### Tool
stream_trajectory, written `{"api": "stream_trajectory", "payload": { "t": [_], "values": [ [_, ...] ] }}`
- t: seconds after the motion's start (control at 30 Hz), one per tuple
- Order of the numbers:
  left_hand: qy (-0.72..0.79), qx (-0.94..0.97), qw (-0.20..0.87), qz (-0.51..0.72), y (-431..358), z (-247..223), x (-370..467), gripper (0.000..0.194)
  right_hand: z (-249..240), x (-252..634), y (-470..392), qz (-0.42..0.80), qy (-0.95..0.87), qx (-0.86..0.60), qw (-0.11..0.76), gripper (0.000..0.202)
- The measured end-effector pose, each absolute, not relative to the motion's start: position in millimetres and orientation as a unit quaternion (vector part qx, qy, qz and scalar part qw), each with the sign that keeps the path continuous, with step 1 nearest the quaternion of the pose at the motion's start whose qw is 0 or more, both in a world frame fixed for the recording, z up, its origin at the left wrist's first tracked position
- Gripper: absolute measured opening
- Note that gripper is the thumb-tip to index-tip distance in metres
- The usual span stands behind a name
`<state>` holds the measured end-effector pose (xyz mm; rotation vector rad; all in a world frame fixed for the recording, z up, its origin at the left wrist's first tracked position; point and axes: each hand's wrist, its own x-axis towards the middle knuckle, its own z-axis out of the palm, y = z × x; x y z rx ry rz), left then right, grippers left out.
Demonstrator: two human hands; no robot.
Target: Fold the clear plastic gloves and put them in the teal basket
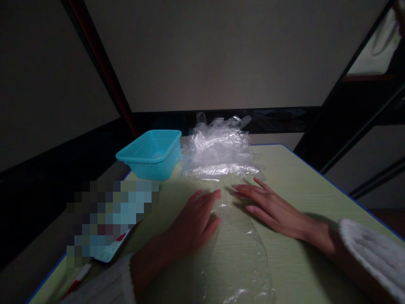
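Observation:
A clear plastic bag (234,249) lies flat on the pale green table (300,190), running from between my hands toward the near edge. My left hand (196,219) is at the bag's left side, fingers apart and holding nothing. On the right, my right hand (272,207) is spread just above or on the table beside the bag's upper part, also holding nothing. Beyond both hands sits a crumpled pile of clear plastic bags (221,147). Whether my fingertips touch the flat bag is hard to tell.
A turquoise plastic basin (152,156) stands at the back left. Left of my left hand is a flat item, mostly pixelated, with a light blue corner (109,252). A red and white pen-like object (79,278) lies near the left edge. Pale panels rise behind the table.

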<state>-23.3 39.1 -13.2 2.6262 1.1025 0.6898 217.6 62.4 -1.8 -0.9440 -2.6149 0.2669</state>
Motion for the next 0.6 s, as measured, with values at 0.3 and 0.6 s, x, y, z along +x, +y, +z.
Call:
{"api": "stream_trajectory", "payload": {
  "t": [0.3, 0.6],
  "values": [
    [0.392, 0.885, 0.1, 0.229, 41.2, -14.1, -22.0, 0.052, -7.2, 203.3, 62.9, 0.11, -0.939, -0.298, 0.133, 0.051],
    [0.411, 0.879, 0.103, 0.219, 40.7, -13.2, -22.7, 0.051, -6.9, 206.5, 63.7, 0.103, -0.933, -0.313, 0.142, 0.048]
  ]
}}
